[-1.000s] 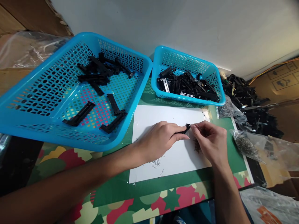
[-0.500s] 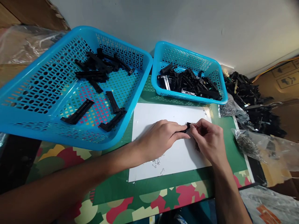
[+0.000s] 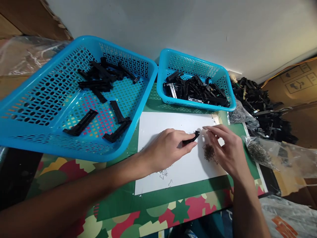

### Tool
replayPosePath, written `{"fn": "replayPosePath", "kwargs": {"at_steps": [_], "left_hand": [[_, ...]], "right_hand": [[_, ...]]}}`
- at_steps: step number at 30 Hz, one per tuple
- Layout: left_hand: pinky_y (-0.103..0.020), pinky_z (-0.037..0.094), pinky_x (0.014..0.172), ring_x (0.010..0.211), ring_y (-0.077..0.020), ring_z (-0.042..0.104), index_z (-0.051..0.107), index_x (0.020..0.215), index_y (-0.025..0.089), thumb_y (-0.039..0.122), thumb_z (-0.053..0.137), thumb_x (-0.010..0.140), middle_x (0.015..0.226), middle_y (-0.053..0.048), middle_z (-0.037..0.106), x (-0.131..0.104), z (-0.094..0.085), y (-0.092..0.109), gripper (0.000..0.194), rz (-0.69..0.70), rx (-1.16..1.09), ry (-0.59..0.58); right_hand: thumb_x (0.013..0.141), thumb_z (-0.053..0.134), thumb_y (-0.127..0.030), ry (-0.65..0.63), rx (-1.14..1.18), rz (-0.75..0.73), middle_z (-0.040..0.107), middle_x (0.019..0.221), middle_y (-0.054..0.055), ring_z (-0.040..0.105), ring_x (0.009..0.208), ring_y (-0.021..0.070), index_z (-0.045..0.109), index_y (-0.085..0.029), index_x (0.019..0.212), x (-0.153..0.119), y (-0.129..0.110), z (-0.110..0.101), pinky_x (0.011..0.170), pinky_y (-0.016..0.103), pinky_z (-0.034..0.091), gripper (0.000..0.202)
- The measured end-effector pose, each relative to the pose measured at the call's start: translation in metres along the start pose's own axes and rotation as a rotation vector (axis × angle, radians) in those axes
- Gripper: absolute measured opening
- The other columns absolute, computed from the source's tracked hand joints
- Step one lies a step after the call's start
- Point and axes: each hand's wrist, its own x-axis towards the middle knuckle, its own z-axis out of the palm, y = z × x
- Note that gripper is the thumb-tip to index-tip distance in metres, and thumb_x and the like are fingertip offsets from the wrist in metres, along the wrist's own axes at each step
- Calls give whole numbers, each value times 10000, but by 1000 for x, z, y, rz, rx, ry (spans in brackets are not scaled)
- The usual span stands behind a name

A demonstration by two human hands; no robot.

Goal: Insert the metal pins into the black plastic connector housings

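Left of the white sheet stood a large blue basket, its plastic walls pierced with round holes and slots; in it lay scattered long black parts, hard-edged, some L-shaped at the end. On the sheet's near left portion lay loose bent wires, thin and springy-looking. The left hand was above the sheet's middle, its grip pinching a short black piece between thumb and fingers. Work on that piece looked unfinished, judging by both hands being gathered at it. Behind the sheet sat a smaller blue basket, fuller, with black pieces and some bright metal strips; which basket held finished ones could not be told. The right hand was over the sheet's right side, thumb and forefinger near together just beside the piece; whether its grip held a wire could not be told. Beneath it lay a tangled wire pile. Right of the sheet were clear bags of small metal bits and a jumbled black heap, suggesting plenty left.
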Motion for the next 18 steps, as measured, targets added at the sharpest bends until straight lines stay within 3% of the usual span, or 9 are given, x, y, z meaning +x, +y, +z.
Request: {"fn": "replayPosePath", "kwargs": {"at_steps": [3, 7, 12, 18], "left_hand": [[-318, 488, 712, 797, -201, 709, 780, 1273, 214, 347, 629, 1045, 909, -41, 800, 0, -1, 1, 304, -2, 16, -16], [-330, 497, 719, 813, -208, 716, 782, 1272, 217, 339, 620, 1047, 954, -49, 814, 0, -2, 2, 303, -4, 6, -20], [-346, 493, 732, 810, -214, 719, 787, 1249, 203, 315, 608, 1054, 966, -61, 819, 0, -1, 2, 287, 21, 7, -15], [-347, 472, 733, 778, -217, 684, 772, 1264, 195, 323, 582, 1072, 915, -59, 791, -1, 1, -1, 300, 50, 13, -46]], "right_hand": [[1003, 649, -281, 235, 19, -5, 793, 1077, 79, 748, 988, 246, 832, -230, 1039, 2, -3, 5, 828, 374, 591, 193], [876, 825, -302, 438, 299, 166, 804, 839, 37, 787, 759, 227, 800, -197, 877, 3, -6, 19, 754, 386, 665, 108], [828, 874, -319, 420, 591, 236, 784, 772, 38, 797, 705, 231, 724, -179, 831, 6, -12, 33, 698, 390, 704, 205], [860, 846, -320, 385, 547, 211, 778, 796, 34, 800, 748, 226, 702, -188, 839, 6, -16, 35, 712, 369, 692, 196]]}}
